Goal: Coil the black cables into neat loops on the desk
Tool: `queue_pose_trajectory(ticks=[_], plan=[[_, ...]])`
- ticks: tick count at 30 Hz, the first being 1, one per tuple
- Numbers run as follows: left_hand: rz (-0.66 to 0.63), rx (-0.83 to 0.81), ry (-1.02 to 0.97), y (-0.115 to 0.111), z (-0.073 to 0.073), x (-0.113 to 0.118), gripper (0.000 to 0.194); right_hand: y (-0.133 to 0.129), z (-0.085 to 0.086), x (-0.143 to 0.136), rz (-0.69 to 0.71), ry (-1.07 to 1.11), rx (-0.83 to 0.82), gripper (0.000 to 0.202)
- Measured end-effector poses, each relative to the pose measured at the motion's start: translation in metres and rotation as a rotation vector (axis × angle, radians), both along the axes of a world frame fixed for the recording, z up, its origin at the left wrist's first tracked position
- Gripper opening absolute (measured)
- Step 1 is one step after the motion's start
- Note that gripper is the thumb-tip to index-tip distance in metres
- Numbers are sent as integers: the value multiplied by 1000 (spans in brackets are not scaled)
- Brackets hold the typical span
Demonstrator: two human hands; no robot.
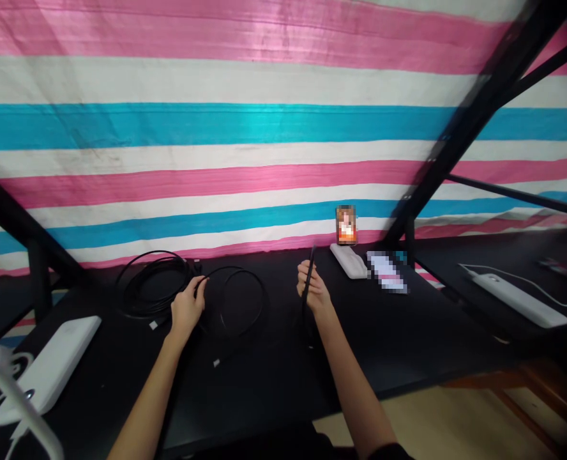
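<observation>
A coiled black cable point(142, 306) lies on the black table point(259, 399) at left centre, with a pale plug beside it. My left hand point(188, 308) pinches a strand of black cable at the coil's right side. Right of it, a thinner loop of black cable point(263, 297) rests on the table, and a small pale connector point(216, 363) lies nearer to me. My right hand point(315, 287) is closed around a dark, narrow, upright item point(309, 275), perhaps folded cable; its exact form is unclear.
A white device point(53, 367) with a cord lies at the left. Behind my right hand are a pale stand point(349, 261), a small pixelated picture point(346, 225) and a pixelated card point(386, 271). A white power strip point(520, 299) lies far right. Black frame bars flank the striped sheet.
</observation>
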State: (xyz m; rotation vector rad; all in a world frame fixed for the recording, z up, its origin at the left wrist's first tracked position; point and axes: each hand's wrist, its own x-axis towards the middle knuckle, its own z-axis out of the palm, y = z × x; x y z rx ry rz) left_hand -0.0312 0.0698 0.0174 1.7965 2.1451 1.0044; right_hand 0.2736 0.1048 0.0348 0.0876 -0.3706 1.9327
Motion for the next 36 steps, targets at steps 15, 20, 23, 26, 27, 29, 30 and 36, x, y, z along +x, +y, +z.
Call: queue_pose_trajectory(ticks=[15,20,23,26,27,29,30,36], plan=[[-389,-258,-1076,-5,6,41,58,0,-18,-51,-446,-1086,134,36],[-502,-238,-952,-12,13,46,56,0,-26,-58,-682,-1234,286,23],[-557,-237,-923,-17,20,48,55,3,-33,-57,-719,-1260,315,21],[-590,-236,-923,-20,22,51,57,6,-38,-56,-672,-1259,339,22],[-591,-240,-913,-20,21,51,59,6,-39,-56,-653,-1251,342,23],[-572,-240,-877,-20,19,52,63,5,-38,-55,-615,-1235,324,29],[-554,-230,-869,-19,17,52,62,4,-36,-55,-592,-1229,303,33],[-384,-43,-1073,-15,18,49,48,-12,-21,-59,-192,-1167,258,49]])
